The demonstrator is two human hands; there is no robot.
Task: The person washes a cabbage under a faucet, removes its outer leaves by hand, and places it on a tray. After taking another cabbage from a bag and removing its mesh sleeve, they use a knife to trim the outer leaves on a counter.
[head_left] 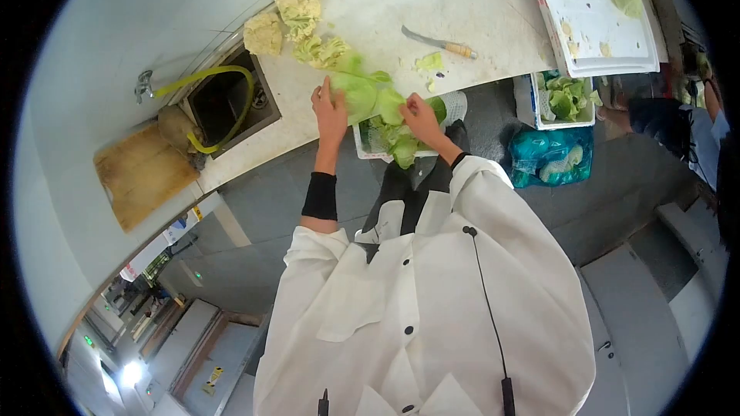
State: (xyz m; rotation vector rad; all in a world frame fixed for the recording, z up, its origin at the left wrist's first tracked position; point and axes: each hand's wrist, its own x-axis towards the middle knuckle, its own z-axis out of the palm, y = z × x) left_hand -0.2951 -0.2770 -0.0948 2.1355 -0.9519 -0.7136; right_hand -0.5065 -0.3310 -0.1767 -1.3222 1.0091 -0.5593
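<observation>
A green cabbage (358, 97) with loose outer leaves is at the counter's front edge, between my hands. My left hand (331, 112) holds it from the left side. On the other side, my right hand (421, 119) pinches a cabbage leaf (390, 105) at its edge. Below my hands, a white crate (362, 143) holds several green leaves (401, 143), partly hidden by my right hand. A curved knife (439, 41) with a wooden handle lies on the counter to the right, near leaf scraps (429, 62).
Pale cauliflower-like heads (297, 15) sit at the counter's back left. Left of them is a sink (262, 100) with a yellow-green hose (245, 77). A foam lid (605, 31), a leaf-filled box (539, 112) and a teal bag (532, 156) are at right, near another person (663, 119).
</observation>
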